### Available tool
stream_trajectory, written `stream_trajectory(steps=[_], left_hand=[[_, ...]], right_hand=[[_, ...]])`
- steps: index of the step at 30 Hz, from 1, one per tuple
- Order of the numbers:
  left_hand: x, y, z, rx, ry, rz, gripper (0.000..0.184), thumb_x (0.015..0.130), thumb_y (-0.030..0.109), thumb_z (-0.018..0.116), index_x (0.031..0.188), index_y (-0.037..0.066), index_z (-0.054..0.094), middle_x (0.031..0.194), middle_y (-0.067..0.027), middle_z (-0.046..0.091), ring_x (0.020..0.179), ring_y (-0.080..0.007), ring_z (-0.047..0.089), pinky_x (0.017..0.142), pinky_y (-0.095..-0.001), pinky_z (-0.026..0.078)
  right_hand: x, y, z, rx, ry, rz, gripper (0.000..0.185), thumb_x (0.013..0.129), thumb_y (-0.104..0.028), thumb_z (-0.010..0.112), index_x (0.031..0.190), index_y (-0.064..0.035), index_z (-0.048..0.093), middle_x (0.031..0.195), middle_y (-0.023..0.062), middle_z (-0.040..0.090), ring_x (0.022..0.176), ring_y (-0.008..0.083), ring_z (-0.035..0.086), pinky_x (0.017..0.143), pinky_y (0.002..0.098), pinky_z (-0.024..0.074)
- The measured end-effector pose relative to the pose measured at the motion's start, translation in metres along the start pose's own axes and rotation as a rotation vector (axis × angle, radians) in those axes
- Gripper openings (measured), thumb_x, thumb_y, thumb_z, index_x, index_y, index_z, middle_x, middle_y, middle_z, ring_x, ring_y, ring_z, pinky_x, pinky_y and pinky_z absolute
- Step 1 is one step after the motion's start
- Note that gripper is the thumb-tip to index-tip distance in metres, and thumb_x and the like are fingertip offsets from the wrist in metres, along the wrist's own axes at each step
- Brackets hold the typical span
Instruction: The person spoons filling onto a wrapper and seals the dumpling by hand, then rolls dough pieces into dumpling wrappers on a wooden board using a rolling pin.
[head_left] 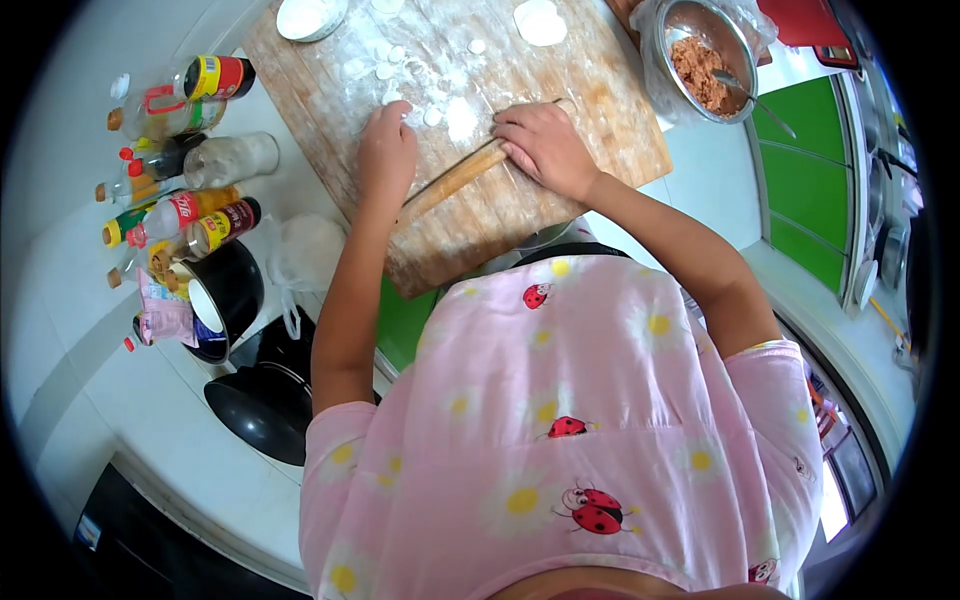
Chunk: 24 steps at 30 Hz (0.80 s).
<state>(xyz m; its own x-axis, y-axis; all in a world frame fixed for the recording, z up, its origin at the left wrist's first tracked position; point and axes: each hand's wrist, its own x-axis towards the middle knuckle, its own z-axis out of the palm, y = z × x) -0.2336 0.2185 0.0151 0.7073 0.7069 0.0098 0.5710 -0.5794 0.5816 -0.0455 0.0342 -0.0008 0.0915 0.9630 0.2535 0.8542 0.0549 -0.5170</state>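
Rolling pin (455, 184) lies slanted on the near part of the floury board (628, 150), right hand (545, 145) gripping it; left hand (387, 152) is beside dough pieces (432, 117), its hold unclear.

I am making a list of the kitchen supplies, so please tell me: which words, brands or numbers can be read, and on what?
None can be read with certainty.
Red-labelled bottle: white lettering, too blurred.
Yellow-and-red-labelled bottle: print too small.
Dark-labelled bottle: yellow patch, print too small.
Pink packet: print too blurred.
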Motion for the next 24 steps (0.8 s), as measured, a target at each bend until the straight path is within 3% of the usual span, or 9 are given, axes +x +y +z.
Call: stream_trajectory(steps=[1, 6, 10, 13, 16, 17, 20, 24], left_hand=[[0.002, 0.006, -0.004, -0.072, -0.018, -0.102, 0.022, 0.089, 0.011, 0.063, 0.111, 0.006, 0.064, 0.11, -0.015, 0.063, 0.103, -0.037, 0.061, 0.087, -0.0438, 0.049], [0.014, 0.009, 0.007, -0.035, -0.138, -0.074, 0.023, 0.089, 0.011, 0.064, 0.111, 0.006, 0.064, 0.109, -0.0164, 0.064, 0.098, -0.0374, 0.062, 0.082, -0.0424, 0.051], [0.006, 0.007, 0.015, -0.357, -0.331, -0.223, 0.022, 0.089, 0.012, 0.063, 0.11, 0.006, 0.064, 0.101, -0.0163, 0.067, 0.093, -0.0376, 0.063, 0.08, -0.0444, 0.051], [-0.005, 0.021, 0.025, -0.338, -0.254, -0.203, 0.02, 0.089, 0.018, 0.062, 0.101, 0.003, 0.066, 0.093, -0.0187, 0.069, 0.087, -0.0394, 0.064, 0.078, -0.0472, 0.05], [0.005, 0.033, 0.018, -0.168, -0.31, -0.084, 0.018, 0.089, 0.017, 0.061, 0.091, 0.0, 0.066, 0.081, -0.0219, 0.065, 0.074, -0.0379, 0.063, 0.069, -0.0427, 0.05], [0.006, 0.033, 0.021, -0.062, -0.19, 0.045, 0.026, 0.091, 0.022, 0.056, 0.088, -0.001, 0.068, 0.079, -0.0243, 0.063, 0.073, -0.0401, 0.063, 0.07, -0.0453, 0.049], [0.013, 0.033, 0.016, -0.128, -0.331, -0.073, 0.026, 0.091, 0.022, 0.056, 0.088, 0.0, 0.069, 0.082, -0.0238, 0.065, 0.076, -0.0411, 0.064, 0.071, -0.0474, 0.049], [0.0, 0.033, 0.019, -0.131, -0.299, -0.123, 0.028, 0.091, 0.024, 0.056, 0.087, -0.001, 0.069, 0.081, -0.0247, 0.065, 0.077, -0.0415, 0.064, 0.072, -0.0479, 0.049]], right_hand=[[0.001, -0.001, 0.001, -0.002, 0.023, 0.025, 0.021, 0.09, -0.021, 0.063, 0.106, -0.0087, 0.065, 0.119, 0.0056, 0.063, 0.116, 0.0257, 0.056, 0.099, 0.0415, 0.0409], [0.01, -0.001, 0.002, -0.077, 0.058, 0.084, 0.013, 0.088, -0.017, 0.062, 0.097, -0.0076, 0.064, 0.117, 0.0058, 0.063, 0.113, 0.0265, 0.057, 0.094, 0.0405, 0.0428], [0.011, 0.0, 0.001, -0.142, 0.015, 0.099, 0.021, 0.087, -0.016, 0.061, 0.106, -0.0088, 0.063, 0.124, 0.0063, 0.061, 0.117, 0.0257, 0.055, 0.095, 0.0422, 0.0427], [0.024, -0.007, 0.007, -0.247, 0.052, 0.126, 0.032, 0.087, -0.019, 0.059, 0.117, -0.0096, 0.061, 0.131, 0.0076, 0.058, 0.124, 0.0255, 0.052, 0.099, 0.0448, 0.0411], [0.068, 0.001, 0.033, -0.356, 0.128, 0.135, 0.044, 0.09, -0.024, 0.055, 0.131, -0.0105, 0.056, 0.139, 0.0091, 0.054, 0.133, 0.0259, 0.047, 0.107, 0.051, 0.0369], [0.085, 0.007, 0.038, -0.326, 0.152, 0.123, 0.045, 0.09, -0.025, 0.054, 0.133, -0.0111, 0.055, 0.14, 0.0092, 0.054, 0.134, 0.026, 0.047, 0.109, 0.0521, 0.0352], [0.077, -0.006, 0.03, -0.364, 0.117, 0.157, 0.05, 0.093, -0.024, 0.052, 0.141, -0.0133, 0.05, 0.146, 0.0085, 0.05, 0.138, 0.0262, 0.043, 0.113, 0.0534, 0.0303], [0.025, -0.015, 0.018, -0.429, 0.031, 0.117, 0.051, 0.091, -0.025, 0.053, 0.141, -0.0138, 0.052, 0.148, 0.0063, 0.049, 0.14, 0.0233, 0.042, 0.116, 0.0544, 0.027]])
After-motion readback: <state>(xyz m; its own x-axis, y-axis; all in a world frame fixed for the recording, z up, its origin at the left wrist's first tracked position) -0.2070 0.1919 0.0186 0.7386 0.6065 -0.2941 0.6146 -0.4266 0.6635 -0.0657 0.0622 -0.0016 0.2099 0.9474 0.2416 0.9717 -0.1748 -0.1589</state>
